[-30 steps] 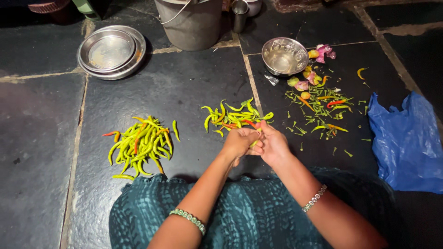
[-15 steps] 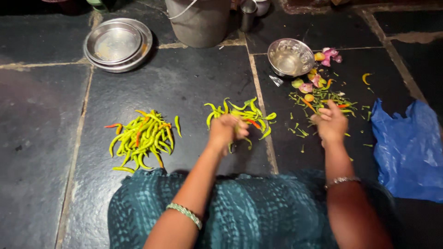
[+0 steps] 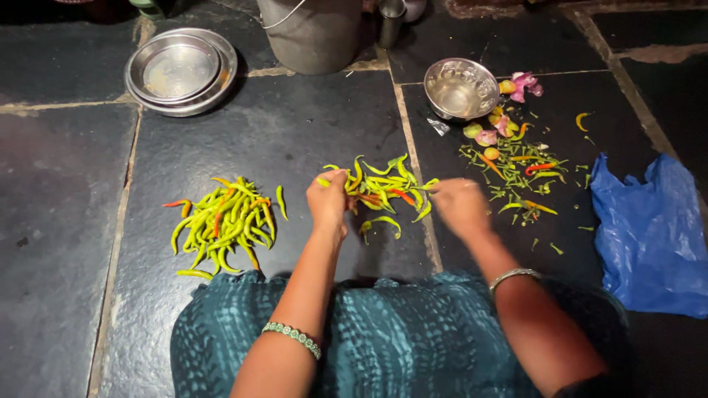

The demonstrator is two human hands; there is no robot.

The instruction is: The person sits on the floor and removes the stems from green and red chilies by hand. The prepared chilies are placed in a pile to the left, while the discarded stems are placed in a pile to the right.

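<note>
place: home kitchen floor | floor: dark stone slabs (image 3: pixel 295 125) | beyond the fingers: steel plates (image 3: pixel 181 70), steel bowl (image 3: pixel 461 88), metal pot (image 3: pixel 313 33) | at the fingers: chillies (image 3: pixel 383 184) | right of them: stems and peels (image 3: pixel 516 158), blue bag (image 3: pixel 653 236)

Both forearms reach forward, bangled at the wrists; left hand (image 3: pixel 329 200) curled with fingers closed, right hand (image 3: pixel 459 205) blurred, knuckles up.

Two chilli heaps (image 3: pixel 221 221) (image 3: pixel 383 184), one steel bowl (image 3: pixel 461 88), one stack of steel plates (image 3: pixel 181 70), and one blue bag (image 3: pixel 653 236) are counted.
</note>
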